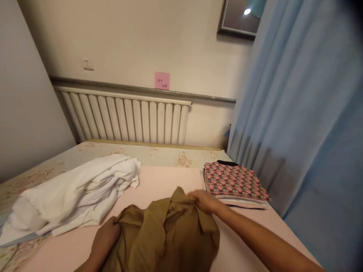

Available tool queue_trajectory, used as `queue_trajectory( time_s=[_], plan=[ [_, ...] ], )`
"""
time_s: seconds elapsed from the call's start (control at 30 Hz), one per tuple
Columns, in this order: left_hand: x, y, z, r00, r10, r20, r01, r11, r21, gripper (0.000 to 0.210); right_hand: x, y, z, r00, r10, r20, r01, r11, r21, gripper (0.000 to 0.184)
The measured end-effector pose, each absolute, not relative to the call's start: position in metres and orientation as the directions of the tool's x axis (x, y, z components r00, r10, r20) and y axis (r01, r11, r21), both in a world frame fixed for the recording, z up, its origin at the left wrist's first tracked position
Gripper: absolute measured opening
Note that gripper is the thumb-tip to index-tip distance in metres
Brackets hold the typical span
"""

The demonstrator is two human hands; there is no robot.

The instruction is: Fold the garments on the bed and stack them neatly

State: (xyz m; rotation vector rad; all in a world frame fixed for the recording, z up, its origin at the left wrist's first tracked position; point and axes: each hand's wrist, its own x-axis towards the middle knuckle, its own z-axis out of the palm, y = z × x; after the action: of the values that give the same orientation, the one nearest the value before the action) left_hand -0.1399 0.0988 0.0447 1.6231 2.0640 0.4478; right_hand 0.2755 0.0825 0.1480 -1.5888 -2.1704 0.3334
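Observation:
An olive-brown garment, perhaps a shirt, hangs bunched between my hands over the pale pink sheet. Its exact kind is hard to make out among the folds. On its left edge my left hand is closed round the cloth. My right hand pinches the top right part of it, near what looks like a collar. The garment's lower end runs out of the bottom of the view.
Crumpled white cloth lies on the left. To the right sits a folded stack topped by pink patterned fabric, beside a blue curtain. Beyond the floral mattress are a radiator and a wall with a pink note.

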Motion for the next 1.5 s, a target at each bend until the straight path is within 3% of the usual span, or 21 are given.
queue_trajectory(
  time_s=[0.13, 0.27, 0.43, 0.6, 0.67, 0.77, 0.9, 1.13, 1.3, 1.5],
  plan=[
    [-0.123, 0.116, 0.046, -0.295, 0.954, -0.044, 0.744, 0.258, 0.617, 0.029, 0.276, 0.194, 0.191, -0.143, 0.934, 0.328, 0.883, 0.27, -0.383, 0.05],
    [-0.094, 0.124, 0.033, -0.157, 0.978, -0.137, 0.7, 0.208, 0.683, 0.043, 0.276, 0.216, 0.178, -0.015, 0.915, 0.403, 0.913, 0.177, -0.367, 0.064],
    [-0.084, 0.123, 0.022, -0.143, 0.972, -0.188, 0.733, 0.232, 0.64, 0.049, 0.277, 0.14, 0.101, 0.004, 0.941, 0.339, 0.919, 0.13, -0.373, 0.051],
    [-0.08, 0.107, 0.025, -0.14, 0.977, -0.163, 0.761, 0.212, 0.613, 0.052, 0.3, 0.059, 0.047, 0.205, 0.935, 0.288, 0.904, -0.068, -0.423, 0.043],
    [-0.079, 0.097, 0.022, -0.146, 0.969, -0.201, 0.735, 0.242, 0.633, 0.051, 0.309, 0.038, 0.035, 0.356, 0.906, 0.23, 0.832, -0.195, -0.519, 0.044],
    [-0.074, 0.081, 0.017, -0.164, 0.95, -0.265, 0.635, 0.307, 0.709, 0.048, 0.313, 0.018, 0.024, 0.434, 0.896, 0.096, 0.7, -0.268, -0.662, 0.046],
    [-0.059, 0.061, 0.017, -0.148, 0.935, -0.324, 0.536, 0.351, 0.768, 0.039, 0.298, 0.003, 0.017, 0.373, 0.927, 0.038, 0.623, -0.22, -0.751, 0.04],
    [-0.053, 0.029, 0.028, -0.162, 0.922, -0.353, 0.461, 0.387, 0.799, 0.042, 0.282, -0.023, 0.02, 0.276, 0.951, 0.137, 0.634, -0.073, -0.77, 0.034],
    [-0.076, 0.005, 0.025, -0.202, 0.922, -0.33, 0.473, 0.387, 0.792, 0.043, 0.296, -0.044, 0.027, 0.229, 0.957, 0.179, 0.594, 0.008, -0.805, 0.034],
    [-0.096, -0.024, 0.018, -0.188, 0.929, -0.319, 0.558, 0.368, 0.744, 0.038, 0.316, -0.072, 0.016, 0.255, 0.955, 0.154, 0.592, -0.028, -0.805, 0.035]
  ],
)
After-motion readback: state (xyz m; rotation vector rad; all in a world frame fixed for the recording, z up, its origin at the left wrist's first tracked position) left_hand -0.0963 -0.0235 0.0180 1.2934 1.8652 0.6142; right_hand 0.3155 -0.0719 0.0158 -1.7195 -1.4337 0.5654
